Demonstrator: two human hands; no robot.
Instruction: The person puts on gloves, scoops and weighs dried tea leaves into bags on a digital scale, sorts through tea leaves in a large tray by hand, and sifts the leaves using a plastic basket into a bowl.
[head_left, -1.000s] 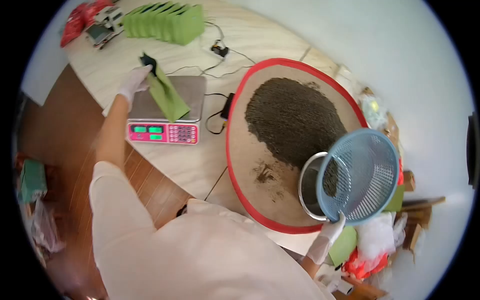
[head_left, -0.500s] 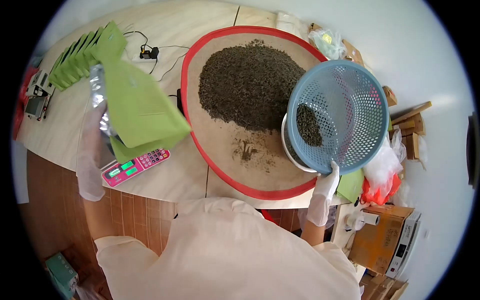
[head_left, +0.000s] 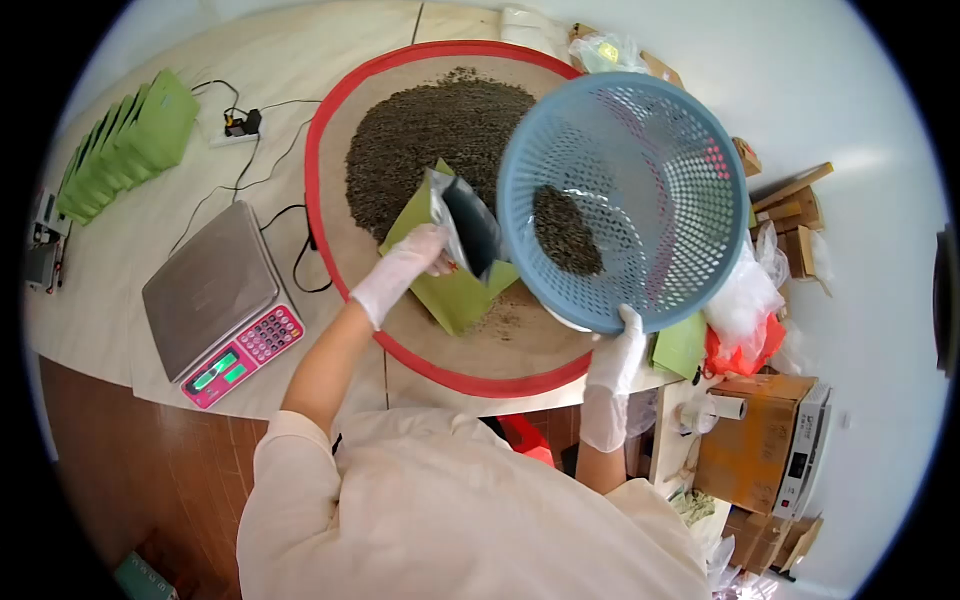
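Note:
My left hand (head_left: pixel 412 262), in a white glove, is closed on the edge of a green pouch (head_left: pixel 458 298). The pouch's silver-lined mouth is open and faces the blue perforated basket (head_left: pixel 690 270). My gloved right hand (head_left: pixel 618 352) grips the basket's near rim. The basket is tilted, with a small heap of dark dried leaves (head_left: pixel 566 232) lying in it. Below the basket, a white rim shows only in part. Behind the pouch, a large pile of the same dark leaves (head_left: pixel 430 130) covers much of a round tan mat with a red border (head_left: pixel 335 265).
At the left stands a pink scale (head_left: pixel 215 290) with a metal plate and lit display. A row of green pouches (head_left: pixel 130 140) stands at the far left, near a power strip with cables (head_left: pixel 240 125). Plastic bags (head_left: pixel 745 300) and a cardboard box (head_left: pixel 750 440) are on the right.
My left hand has carried the green pouch from above the scale to the right, beside the basket. The scale plate is now uncovered. The basket has come nearer, still in my right hand.

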